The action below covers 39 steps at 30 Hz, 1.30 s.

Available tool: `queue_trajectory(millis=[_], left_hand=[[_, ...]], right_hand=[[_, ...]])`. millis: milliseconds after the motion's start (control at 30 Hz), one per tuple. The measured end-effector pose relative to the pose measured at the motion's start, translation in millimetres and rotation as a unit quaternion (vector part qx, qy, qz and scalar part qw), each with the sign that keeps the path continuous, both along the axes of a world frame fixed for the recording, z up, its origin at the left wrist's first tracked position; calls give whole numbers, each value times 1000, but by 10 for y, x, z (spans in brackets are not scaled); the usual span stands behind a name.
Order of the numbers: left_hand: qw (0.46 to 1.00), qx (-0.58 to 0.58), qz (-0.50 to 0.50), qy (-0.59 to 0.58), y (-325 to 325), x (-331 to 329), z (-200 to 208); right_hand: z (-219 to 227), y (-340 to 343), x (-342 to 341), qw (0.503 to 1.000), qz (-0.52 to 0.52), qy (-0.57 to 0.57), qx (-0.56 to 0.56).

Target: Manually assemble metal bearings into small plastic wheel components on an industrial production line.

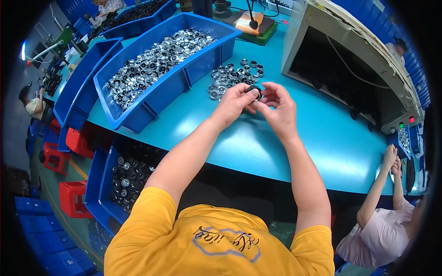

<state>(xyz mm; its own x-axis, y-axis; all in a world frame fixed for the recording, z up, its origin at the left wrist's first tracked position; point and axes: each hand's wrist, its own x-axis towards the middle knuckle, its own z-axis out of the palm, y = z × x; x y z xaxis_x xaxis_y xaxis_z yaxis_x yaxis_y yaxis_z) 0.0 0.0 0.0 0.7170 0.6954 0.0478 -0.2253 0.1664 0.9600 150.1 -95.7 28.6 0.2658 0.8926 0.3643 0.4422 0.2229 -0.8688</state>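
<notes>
**Two hands on one small ring, above the teal bench**

Both hands met over the teal worktop [285, 152], pinched together on a small round black part with a silvery centre [254, 92]. The left hand [235, 102] closed its fingertips on the part's near side, and the right hand [276, 108] clamped it from the other side, thumb underneath. The part was held clear of the table, just in front of a loose heap of similar small shiny metal-and-black round pieces [234, 77].

Handling it well seemed to call for a steady, even pinch, with the piece kept square between the fingertips so it would not slip (it looked smooth and small).

Beyond the heap stood a large blue plastic bin of silvery round parts [156, 69]; a lower blue crate of dark round parts [131, 175] sat below the bench on the left. Another person's hands [392, 158] rested at the bench's right end.
</notes>
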Motion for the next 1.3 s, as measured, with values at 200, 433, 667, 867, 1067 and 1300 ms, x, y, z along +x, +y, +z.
queue_trajectory(millis=[200, 433, 667, 867, 1067, 1300], left_hand=[[1000, -8, 4, -29, -81, 7, 73], [996, 56, 71, 17, -146, 63, 6], [1000, 1, -3, 27, -132, 27, 104], [998, 34, -11, 46, -124, 8, 121], [996, 27, 22, 76, -109, -8, 109], [974, 175, 112, 92, -153, 71, -4]], right_hand=[[-57, 46, 77, 991, 13, 126, -40], [-96, 25, -11, 983, 17, 172, -59], [-41, 44, 29, 946, 26, 307, -99], [-90, 49, 130, 929, 47, 334, -154], [-122, 57, 133, 902, 84, 396, -149], [-157, 72, 59, 914, 42, 379, -138]])
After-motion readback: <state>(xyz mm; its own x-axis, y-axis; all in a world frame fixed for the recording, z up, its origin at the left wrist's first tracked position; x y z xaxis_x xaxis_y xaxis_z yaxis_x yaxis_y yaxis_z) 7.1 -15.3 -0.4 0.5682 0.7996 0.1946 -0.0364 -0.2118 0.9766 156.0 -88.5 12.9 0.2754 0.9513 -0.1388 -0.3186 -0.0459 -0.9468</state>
